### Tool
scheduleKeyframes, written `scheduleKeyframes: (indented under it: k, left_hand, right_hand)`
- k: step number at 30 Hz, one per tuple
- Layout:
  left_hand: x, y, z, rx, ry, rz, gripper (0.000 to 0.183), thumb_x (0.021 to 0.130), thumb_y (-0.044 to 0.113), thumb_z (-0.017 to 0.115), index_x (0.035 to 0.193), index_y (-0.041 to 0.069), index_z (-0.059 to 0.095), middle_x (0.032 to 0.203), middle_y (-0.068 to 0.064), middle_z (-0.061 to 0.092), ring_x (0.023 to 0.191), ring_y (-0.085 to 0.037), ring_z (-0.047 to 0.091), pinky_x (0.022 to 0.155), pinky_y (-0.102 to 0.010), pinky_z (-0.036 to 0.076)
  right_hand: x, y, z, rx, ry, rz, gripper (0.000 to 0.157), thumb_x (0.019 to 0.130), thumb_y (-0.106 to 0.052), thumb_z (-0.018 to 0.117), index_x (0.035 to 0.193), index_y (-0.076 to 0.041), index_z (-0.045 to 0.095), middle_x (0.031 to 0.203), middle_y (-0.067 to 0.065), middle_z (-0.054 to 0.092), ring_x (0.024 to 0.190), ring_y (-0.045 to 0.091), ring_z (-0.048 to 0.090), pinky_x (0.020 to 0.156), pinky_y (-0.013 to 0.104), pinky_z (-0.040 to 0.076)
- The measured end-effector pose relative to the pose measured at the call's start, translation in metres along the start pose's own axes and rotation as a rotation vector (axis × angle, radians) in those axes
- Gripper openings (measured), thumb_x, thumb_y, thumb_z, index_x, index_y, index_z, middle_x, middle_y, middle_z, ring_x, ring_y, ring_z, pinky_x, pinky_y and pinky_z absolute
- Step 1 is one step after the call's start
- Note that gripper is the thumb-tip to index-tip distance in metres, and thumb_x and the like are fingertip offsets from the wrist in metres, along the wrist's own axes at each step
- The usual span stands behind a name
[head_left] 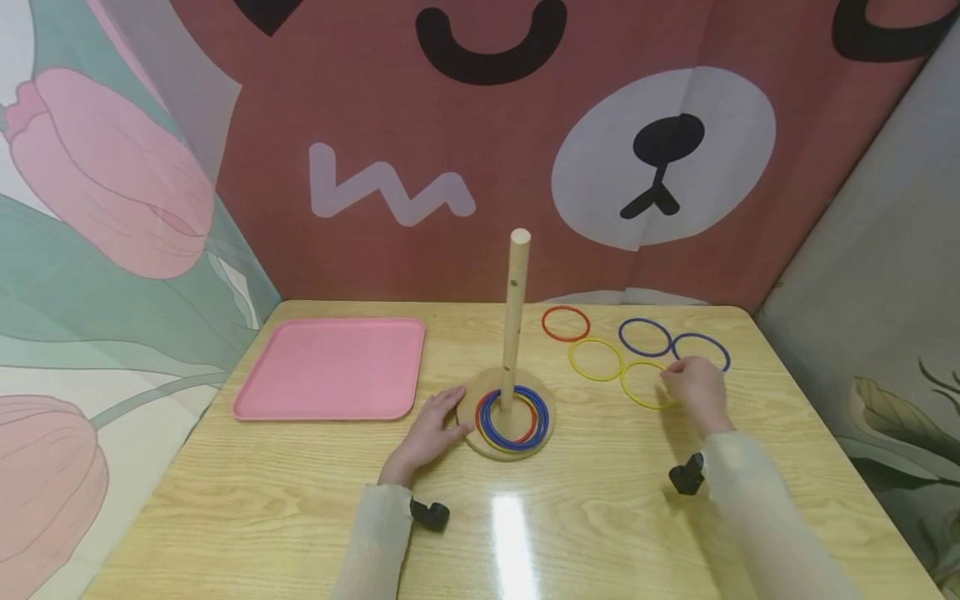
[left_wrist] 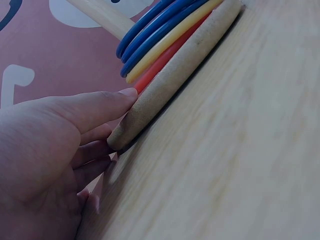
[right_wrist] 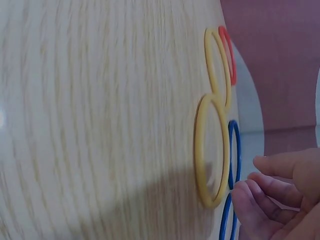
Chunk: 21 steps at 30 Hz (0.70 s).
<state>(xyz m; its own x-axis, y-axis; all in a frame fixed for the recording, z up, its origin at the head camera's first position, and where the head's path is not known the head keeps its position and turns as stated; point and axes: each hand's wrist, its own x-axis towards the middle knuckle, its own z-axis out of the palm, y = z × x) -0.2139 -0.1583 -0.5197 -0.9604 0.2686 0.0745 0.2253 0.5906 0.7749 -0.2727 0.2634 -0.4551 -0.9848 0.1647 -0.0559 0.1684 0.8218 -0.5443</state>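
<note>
A tall wooden peg rises from a round wooden base, with several blue, yellow and red rings stacked around its foot. My left hand touches the base's left edge, fingers extended and the thumb lying at its rim beside the red ring. Over on the right, my right hand hovers by a yellow ring and a blue ring. A gap shows between its thumb and its bent fingers, with nothing held there.
Another yellow ring, a second blue ring and a red ring lie flat toward the back right. A pink tray sits at the back left of the wooden table. Printed cloth hangs behind.
</note>
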Motion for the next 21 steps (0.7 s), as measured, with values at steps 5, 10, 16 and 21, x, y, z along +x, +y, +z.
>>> scheduleKeyframes:
  k: [5,10,16,21]
  left_hand:
    - [0.000,-0.001,0.000,0.002,0.002,0.011,0.067,0.089,0.025,0.069,0.147,0.004,0.040,0.152,-0.017,0.040,0.144,-0.040,0.029,0.123,-0.054,0.011]
    - [0.000,-0.001,0.000,0.003,-0.002,0.012,0.068,0.089,0.026,0.068,0.147,0.004,0.040,0.152,-0.017,0.040,0.144,-0.040,0.029,0.124,-0.054,0.010]
    - [0.000,0.000,0.000,0.007,-0.002,0.007,0.068,0.090,0.027,0.068,0.147,0.004,0.039,0.152,-0.017,0.040,0.144,-0.039,0.029,0.124,-0.054,0.010]
    - [0.000,0.000,0.000,0.013,-0.004,0.014,0.068,0.090,0.026,0.068,0.147,0.004,0.039,0.152,-0.017,0.040,0.144,-0.039,0.030,0.124,-0.053,0.010]
  right_hand:
    - [0.001,0.009,-0.003,-0.015,-0.034,0.063,0.028,0.093,-0.017,0.057,0.100,0.007,0.068,0.080,0.015,0.069,0.069,0.022,0.060,0.054,0.027,0.044]
    - [0.001,0.015,-0.004,-0.023,-0.052,0.113,0.028,0.092,-0.019,0.058,0.099,0.006,0.069,0.080,0.015,0.069,0.070,0.023,0.059,0.055,0.029,0.045]
    - [0.000,0.019,-0.002,-0.031,-0.056,0.164,0.025,0.088,-0.019,0.062,0.077,0.003,0.067,0.070,0.012,0.065,0.067,0.024,0.056,0.052,0.029,0.042]
    - [0.001,0.023,0.000,-0.061,-0.060,0.197,0.023,0.083,-0.018,0.063,0.068,-0.001,0.062,0.065,0.011,0.059,0.064,0.024,0.054,0.049,0.028,0.041]
